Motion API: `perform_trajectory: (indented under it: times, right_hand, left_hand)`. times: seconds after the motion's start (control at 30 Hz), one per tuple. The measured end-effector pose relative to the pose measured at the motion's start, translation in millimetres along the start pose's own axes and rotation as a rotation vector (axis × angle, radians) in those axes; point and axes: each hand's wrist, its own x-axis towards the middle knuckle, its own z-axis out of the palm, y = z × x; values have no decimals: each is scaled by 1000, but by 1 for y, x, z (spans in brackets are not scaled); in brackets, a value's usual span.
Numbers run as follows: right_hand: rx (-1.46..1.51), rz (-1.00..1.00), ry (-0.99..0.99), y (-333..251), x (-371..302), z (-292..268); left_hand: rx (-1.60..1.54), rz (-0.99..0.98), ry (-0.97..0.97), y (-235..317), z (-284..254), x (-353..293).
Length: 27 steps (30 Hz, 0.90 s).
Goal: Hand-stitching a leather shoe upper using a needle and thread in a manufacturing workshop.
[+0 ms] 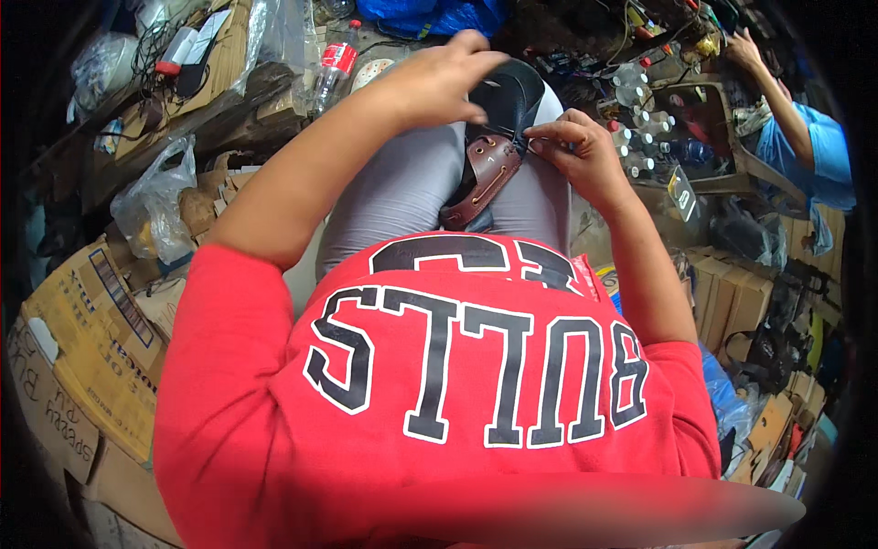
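A brown and black leather shoe (495, 163) with eyelets and a thin lace along its brown side lies across my lap, between my thighs. Its black part (518, 91) points away from me. Over the far left of the shoe, my left hand (441, 80) has its thumb and fingers apart, with nothing visible in them. My right hand (585, 156) is closed in a pinch at the shoe's right edge, where the black and brown parts meet. What its fingertips hold is too small to make out.
At far left stands a red-labelled bottle (335, 66). A clear plastic bag (157, 206) and a yellow-brown carton (96, 320) lie left. Several capped bottles (640, 128) stand right, near another person's blue sleeve (809, 151). Stacked cardboard (729, 297) sits right of me.
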Motion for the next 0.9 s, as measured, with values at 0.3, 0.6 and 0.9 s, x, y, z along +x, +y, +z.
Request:
perform_trajectory:
  times: [0.3,0.6,0.9]
  right_hand:
    - [-313,-159,92,-12,-23,15]
    - [-415,-129,104,-9,-29,17]
    - [-155,-60,-128,19,4,-6]
  left_hand:
    - [153,-315,8,-38,-49,-38]
    - [139,14,79,25,-6,-52]
    - [-66,-43,16,11,11,-36]
